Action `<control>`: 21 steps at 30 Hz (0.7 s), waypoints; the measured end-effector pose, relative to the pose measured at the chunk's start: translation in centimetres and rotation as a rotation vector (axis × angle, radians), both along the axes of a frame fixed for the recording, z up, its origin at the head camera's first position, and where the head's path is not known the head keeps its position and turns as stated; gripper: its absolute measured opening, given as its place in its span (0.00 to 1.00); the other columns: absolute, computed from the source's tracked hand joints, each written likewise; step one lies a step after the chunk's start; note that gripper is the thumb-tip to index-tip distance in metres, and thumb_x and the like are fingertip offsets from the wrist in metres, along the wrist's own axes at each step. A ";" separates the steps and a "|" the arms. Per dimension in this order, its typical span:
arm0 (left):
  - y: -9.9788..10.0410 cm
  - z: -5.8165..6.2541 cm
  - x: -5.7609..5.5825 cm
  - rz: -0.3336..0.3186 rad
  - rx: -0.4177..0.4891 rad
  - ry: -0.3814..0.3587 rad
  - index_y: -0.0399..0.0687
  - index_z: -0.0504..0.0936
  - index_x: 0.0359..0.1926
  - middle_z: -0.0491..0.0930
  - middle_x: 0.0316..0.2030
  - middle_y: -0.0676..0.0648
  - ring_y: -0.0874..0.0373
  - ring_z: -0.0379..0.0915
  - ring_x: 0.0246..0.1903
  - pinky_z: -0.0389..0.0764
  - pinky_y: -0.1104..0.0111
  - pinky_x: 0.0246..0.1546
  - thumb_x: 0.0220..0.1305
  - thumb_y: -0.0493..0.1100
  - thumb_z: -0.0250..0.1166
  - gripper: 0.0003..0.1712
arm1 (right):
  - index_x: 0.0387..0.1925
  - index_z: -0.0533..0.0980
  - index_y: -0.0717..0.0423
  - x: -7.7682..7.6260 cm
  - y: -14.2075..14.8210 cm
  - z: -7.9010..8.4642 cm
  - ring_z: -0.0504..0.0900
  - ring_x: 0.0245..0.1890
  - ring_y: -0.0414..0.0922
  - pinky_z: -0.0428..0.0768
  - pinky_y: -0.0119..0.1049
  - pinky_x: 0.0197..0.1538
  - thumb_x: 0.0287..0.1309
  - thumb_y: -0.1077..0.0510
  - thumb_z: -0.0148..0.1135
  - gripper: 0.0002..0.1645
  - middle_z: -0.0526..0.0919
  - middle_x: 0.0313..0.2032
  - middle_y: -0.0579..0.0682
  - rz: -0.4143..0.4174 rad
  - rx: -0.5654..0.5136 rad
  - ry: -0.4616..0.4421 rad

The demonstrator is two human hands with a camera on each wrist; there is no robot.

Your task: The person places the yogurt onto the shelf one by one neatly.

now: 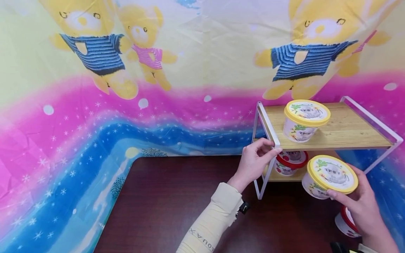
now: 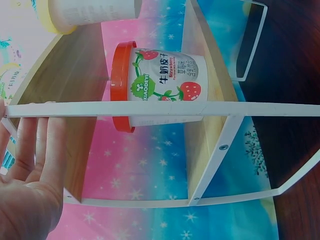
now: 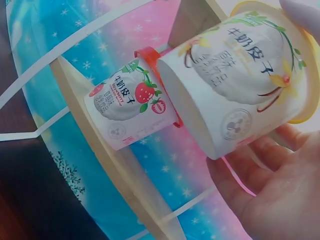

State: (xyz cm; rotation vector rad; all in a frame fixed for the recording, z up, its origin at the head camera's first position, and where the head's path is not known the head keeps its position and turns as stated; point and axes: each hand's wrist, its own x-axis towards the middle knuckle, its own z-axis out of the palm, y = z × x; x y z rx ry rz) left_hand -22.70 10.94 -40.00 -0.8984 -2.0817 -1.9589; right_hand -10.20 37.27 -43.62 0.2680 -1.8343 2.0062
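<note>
My right hand [image 1: 368, 202] holds a yellow-lidded tub [image 1: 332, 175] in front of the small two-tier shelf, thumb on the near side and fingers round the far side. The right wrist view shows this tub [image 3: 240, 75] from its base, partly overlapping a red-lidded strawberry tub [image 3: 132, 102] that stands on the lower board. With thumb and fingers, my left hand [image 1: 254, 160] grips the white frame [image 1: 268, 123] at the shelf's front left corner. On the top board [image 1: 354, 123] sits another yellow-lidded tub [image 1: 307, 119], toward the left.
A second red-lidded tub [image 1: 346, 223] stands on the dark wooden table [image 1: 177, 203] below my right hand, partly hidden by it. A cloth backdrop [image 1: 202, 105] printed with bears hangs right behind the table and shelf.
</note>
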 end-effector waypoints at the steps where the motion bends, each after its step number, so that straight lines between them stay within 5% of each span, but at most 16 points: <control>1: 0.0 0.0 0.0 0.000 0.000 0.000 0.48 0.84 0.47 0.80 0.31 0.58 0.68 0.76 0.31 0.83 0.71 0.32 0.70 0.46 0.68 0.09 | 0.72 0.62 0.53 0.0 -0.1 0.1 0.81 0.50 0.34 0.79 0.22 0.46 0.55 0.87 0.54 0.47 0.75 0.58 0.47 -0.009 -0.006 0.010; 21: 0.0 0.0 0.1 0.000 0.007 -0.009 0.49 0.84 0.47 0.81 0.32 0.58 0.68 0.76 0.32 0.83 0.71 0.33 0.70 0.46 0.68 0.09 | 0.71 0.63 0.66 -0.3 0.2 2.0 0.81 0.51 0.43 0.80 0.27 0.50 0.55 0.87 0.49 0.41 0.75 0.57 0.57 -0.021 -0.152 0.184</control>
